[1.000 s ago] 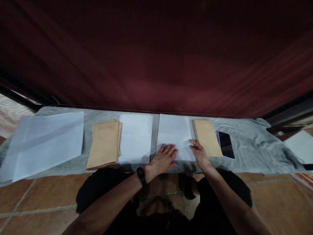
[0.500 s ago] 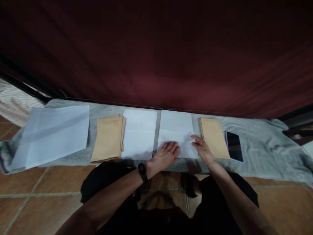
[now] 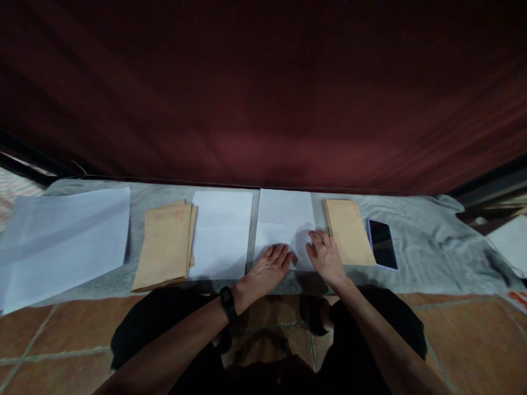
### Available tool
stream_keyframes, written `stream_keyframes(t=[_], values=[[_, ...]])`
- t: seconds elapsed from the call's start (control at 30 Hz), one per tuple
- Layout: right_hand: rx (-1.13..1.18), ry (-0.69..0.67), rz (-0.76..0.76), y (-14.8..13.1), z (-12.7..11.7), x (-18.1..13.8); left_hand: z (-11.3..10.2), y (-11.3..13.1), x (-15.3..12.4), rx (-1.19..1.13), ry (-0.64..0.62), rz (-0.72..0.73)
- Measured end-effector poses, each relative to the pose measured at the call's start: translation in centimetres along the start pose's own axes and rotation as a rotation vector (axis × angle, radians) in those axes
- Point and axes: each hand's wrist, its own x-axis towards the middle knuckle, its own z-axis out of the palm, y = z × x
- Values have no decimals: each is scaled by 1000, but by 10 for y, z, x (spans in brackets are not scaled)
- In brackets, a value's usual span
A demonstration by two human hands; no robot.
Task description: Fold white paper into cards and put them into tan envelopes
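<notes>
A white sheet of paper [image 3: 283,211] with faint crease lines lies flat in front of me. My left hand [image 3: 272,267], a black band on its wrist, rests with fingers stretched on the sheet's lower left part. Over the sheet's right edge is my right hand [image 3: 325,253], its fingers slightly bent and apart, holding nothing that I can see. Just right of it lies a stack of brown envelopes [image 3: 349,233]. To the left are more white paper [image 3: 222,233] and another brown envelope stack [image 3: 164,244] with a red mark on top.
Large white sheets [image 3: 69,241] cover the far left of the long grey cloth [image 3: 436,247]. A phone [image 3: 382,244] lies right of the envelopes. Behind the cloth hangs a dark red curtain [image 3: 263,109]. Tiled floor [image 3: 465,329] shows at the near side.
The view has shifted, so things on the cloth appear further left. My right hand has turned more palm-down at the sheet's right edge; my left hand stays flat on the sheet.
</notes>
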Motion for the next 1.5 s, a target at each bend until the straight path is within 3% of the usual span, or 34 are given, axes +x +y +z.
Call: stream_keyframes(t=[0.17, 0.33, 0.53, 0.7, 0.93, 1.5], values=[[211, -59, -188, -10, 14, -4, 4, 7, -2, 74, 35, 38], [213, -147, -273, -21, 25, -16, 6, 18, -8, 20, 76, 14], [220, -118, -221, -29, 24, -16, 1, 20, -10, -170, 153, -170], [219, -97, -246, -46, 30, -15, 12, 19, -5, -164, 224, -340], [61, -66, -228, -50, 42, -24, 32, 23, -3, -137, 197, -408], [-37, 97, -9, -23, 39, -35, 25, 19, -10, -122, 216, -592]])
